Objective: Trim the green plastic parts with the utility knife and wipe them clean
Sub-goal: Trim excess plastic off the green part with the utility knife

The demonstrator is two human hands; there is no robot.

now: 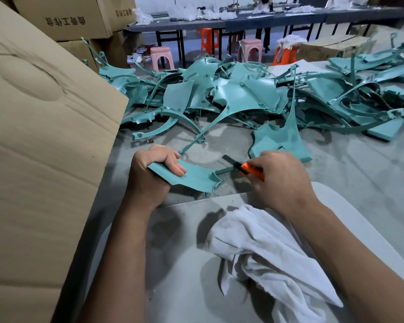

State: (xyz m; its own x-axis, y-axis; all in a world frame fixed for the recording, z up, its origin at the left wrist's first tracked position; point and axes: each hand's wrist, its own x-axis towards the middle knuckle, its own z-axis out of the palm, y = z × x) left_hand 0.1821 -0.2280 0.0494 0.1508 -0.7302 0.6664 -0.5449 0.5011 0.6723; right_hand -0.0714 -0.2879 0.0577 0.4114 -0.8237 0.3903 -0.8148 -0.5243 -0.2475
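- Green plastic part [194, 176], a curved panel with a thin strut [196, 138] running up and away, held just above the grey desk [359, 164] near its left edge.
- Left hand [153, 170] gripping the panel's left end, fingers curled over the top face, thumb underneath.
- Right hand [282, 180] closed around an orange utility knife [251, 170], dark blade [229, 160] extended and pointing up-left, touching or just short of a thin rib at the panel's right end; cannot tell which.
- Fine pale shavings and dust scattered on the desk beneath the panel and the blade.
- White cloth [266, 252], crumpled, lying on a paler board [173, 264] at the desk's near edge, partly under the right forearm.
- A second flat green piece [278, 138] resting on the desk just beyond the right hand.
- Large heap of matching green parts [231, 89] spread across the desk's far side, from left edge to right edge.
- Small dark metal object [150, 141] near the left edge, just beyond the left hand.
- Tall cardboard box [40, 136] standing against the desk's left edge, more printed cartons [63, 17] stacked behind it.
- Beyond the desk, pink stools [161, 57] and orange stools [286, 54] beside a long dark table [243, 19] strewn with white material.
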